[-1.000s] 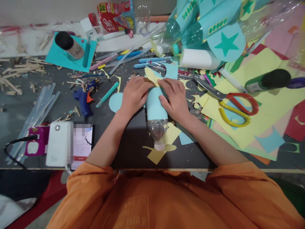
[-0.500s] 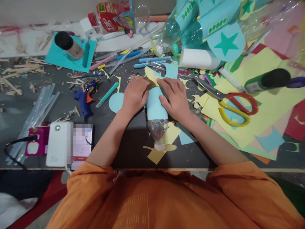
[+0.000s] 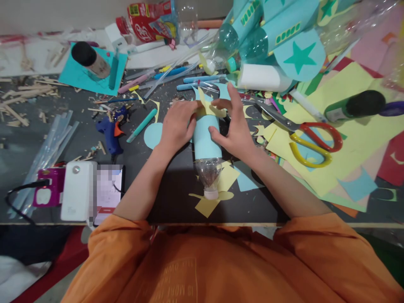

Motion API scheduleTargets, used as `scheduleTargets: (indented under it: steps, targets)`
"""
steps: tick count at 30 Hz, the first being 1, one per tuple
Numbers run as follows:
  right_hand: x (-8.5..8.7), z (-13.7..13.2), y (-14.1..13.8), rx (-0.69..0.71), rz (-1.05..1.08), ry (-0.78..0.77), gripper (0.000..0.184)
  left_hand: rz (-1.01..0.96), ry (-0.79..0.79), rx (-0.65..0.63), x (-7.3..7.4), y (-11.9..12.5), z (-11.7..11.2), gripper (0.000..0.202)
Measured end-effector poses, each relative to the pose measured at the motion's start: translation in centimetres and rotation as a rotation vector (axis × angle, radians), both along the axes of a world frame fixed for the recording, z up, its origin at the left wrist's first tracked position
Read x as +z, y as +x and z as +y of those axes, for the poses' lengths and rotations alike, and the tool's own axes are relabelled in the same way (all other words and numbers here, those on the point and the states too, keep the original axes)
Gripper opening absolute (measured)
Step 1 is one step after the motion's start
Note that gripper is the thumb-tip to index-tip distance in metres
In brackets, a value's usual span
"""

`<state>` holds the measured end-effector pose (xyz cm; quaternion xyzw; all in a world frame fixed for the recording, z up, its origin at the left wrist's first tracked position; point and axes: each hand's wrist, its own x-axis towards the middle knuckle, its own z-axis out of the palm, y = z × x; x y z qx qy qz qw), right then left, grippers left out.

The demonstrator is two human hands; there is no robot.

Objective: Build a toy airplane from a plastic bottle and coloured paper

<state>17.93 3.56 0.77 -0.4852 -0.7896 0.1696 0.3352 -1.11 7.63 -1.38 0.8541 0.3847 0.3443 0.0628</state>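
Note:
A clear plastic bottle [image 3: 208,170] lies on the dark table with its white cap toward me and a light blue paper band [image 3: 206,139] around its body. Yellow paper pieces [image 3: 206,103] stick up at the bottle's far end. My left hand [image 3: 179,122] is closed on the left side of the bottle's far end, its fingertips at the yellow paper. On the other side, my right hand [image 3: 236,130] has its fingers apart, with the thumb near the blue band and the index finger raised. Yellow paper scraps [image 3: 207,206] lie under the cap.
Scissors [image 3: 287,124] with red and yellow handles lie to the right, by yellow paper sheets [image 3: 350,97]. A blue glue gun [image 3: 110,134], a phone [image 3: 109,193] and a white power bank [image 3: 78,191] are on the left. Paper-wrapped bottles [image 3: 268,42] stand at the back.
My right hand has loosened from the yellow paper, its fingers spreading and the index finger lifting. The yellow paper now stands more upright. My left hand stays nearly in place.

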Motion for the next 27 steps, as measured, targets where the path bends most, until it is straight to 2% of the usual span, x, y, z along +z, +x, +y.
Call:
scheduleTargets:
  steps: [9, 18, 23, 27]
  targets:
    - [0.2, 0.3, -0.2, 0.042, -0.016, -0.022, 0.071, -0.042, -0.041, -0.009, 0.8, 0.4, -0.6, 0.033]
    - [-0.3, 0.7, 0.4, 0.073, -0.131, 0.081, 0.062, -0.003, 0.092, -0.031, 0.8, 0.6, -0.3, 0.032]
    - [-1.2, 0.5, 0.3, 0.072, -0.035, 0.141, 0.061, -0.002, 0.184, -0.025, 0.4, 0.6, -0.3, 0.025]
    - [-1.9, 0.4, 0.2, 0.061, 0.038, 0.222, 0.061, -0.005, 0.149, -0.028, 0.2, 0.5, -0.3, 0.023]
